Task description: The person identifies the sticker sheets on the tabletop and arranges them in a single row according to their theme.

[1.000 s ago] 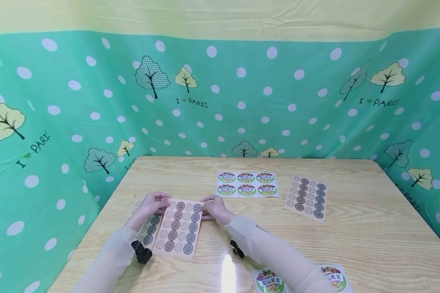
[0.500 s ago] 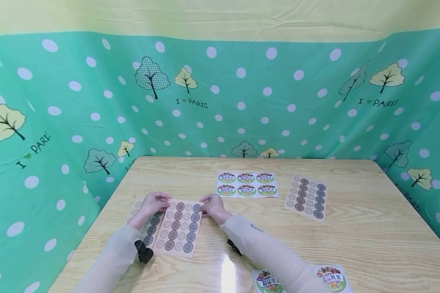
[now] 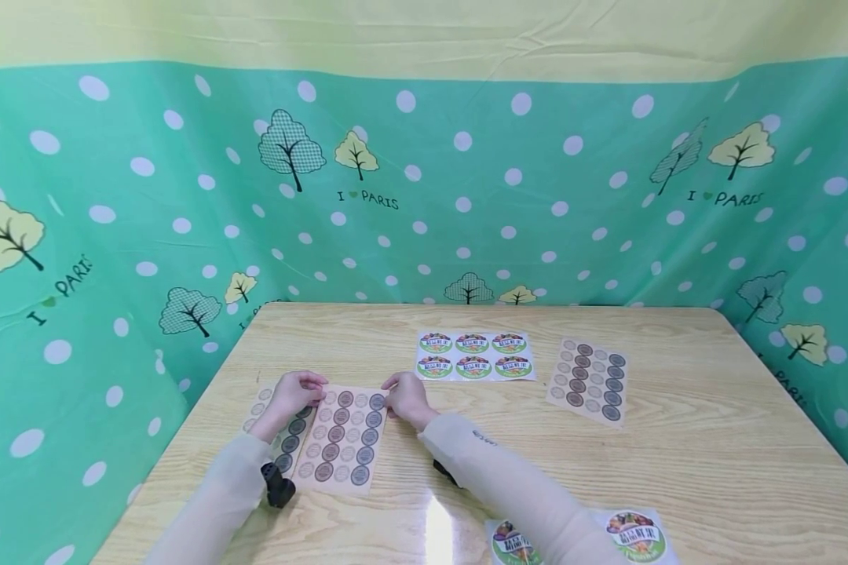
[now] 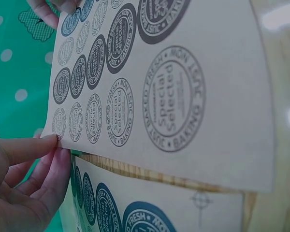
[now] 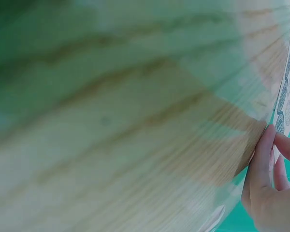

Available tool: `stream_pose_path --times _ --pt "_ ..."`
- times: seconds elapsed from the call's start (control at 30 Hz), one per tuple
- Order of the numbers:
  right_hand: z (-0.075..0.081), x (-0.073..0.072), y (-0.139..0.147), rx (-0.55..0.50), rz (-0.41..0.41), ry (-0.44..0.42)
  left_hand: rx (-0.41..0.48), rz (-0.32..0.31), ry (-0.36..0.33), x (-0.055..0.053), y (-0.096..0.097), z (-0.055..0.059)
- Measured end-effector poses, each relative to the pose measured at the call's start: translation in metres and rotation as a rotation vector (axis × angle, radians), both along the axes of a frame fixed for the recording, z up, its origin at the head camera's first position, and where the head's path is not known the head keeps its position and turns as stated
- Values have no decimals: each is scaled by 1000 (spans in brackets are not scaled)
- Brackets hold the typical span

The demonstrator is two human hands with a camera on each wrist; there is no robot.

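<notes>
A tan sheet of round stickers (image 3: 341, 439), with rows of pale, brown and dark grey circles, lies at the left part of the table. In the left wrist view the circles on this sticker sheet (image 4: 174, 99) read "Special Selected". My left hand (image 3: 292, 398) pinches its far left corner between thumb and fingers. At the far right corner, my right hand (image 3: 407, 400) pinches the edge, as the right wrist view shows of the hand (image 5: 270, 186) too. A second similar sheet (image 3: 287, 446) lies just left, partly covered by my left hand and wrist.
Behind, a white sheet of fruit-printed oval stickers (image 3: 475, 357) lies at the middle of the wooden table (image 3: 692, 463). Another tan sheet (image 3: 588, 383) is to its right. Near the front edge, more fruit stickers (image 3: 636, 537) are partly under the right sleeve. A green curtain (image 3: 396, 227) surrounds the table.
My right hand and forearm have shifted slightly left. Both hands keep their pinch on the corners, and the sheet stays almost where it was.
</notes>
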State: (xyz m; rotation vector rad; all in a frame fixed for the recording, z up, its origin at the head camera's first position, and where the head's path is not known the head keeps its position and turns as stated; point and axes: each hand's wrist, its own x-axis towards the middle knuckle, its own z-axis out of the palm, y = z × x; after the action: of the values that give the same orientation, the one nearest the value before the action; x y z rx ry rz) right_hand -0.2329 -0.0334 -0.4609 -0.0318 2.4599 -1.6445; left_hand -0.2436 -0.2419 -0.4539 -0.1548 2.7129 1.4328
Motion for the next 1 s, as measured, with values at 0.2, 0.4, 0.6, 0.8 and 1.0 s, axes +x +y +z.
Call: stream_pose_path --times 0.2,0.4,0.6,0.8,1.0 --pt "1 0 0 63 26 52 -16 3 -7 0 0 1" --pt "-1 -2 -1 127 41 82 -37 -12 4 0 -3 -2" --pt "-3 -2 -2 213 61 150 -68 -23 30 0 -5 -4" --pt "5 0 6 182 108 142 -95 -16 60 1 -6 -3" --pt "10 -1 20 122 220 102 -98 3 70 4 -3 1"
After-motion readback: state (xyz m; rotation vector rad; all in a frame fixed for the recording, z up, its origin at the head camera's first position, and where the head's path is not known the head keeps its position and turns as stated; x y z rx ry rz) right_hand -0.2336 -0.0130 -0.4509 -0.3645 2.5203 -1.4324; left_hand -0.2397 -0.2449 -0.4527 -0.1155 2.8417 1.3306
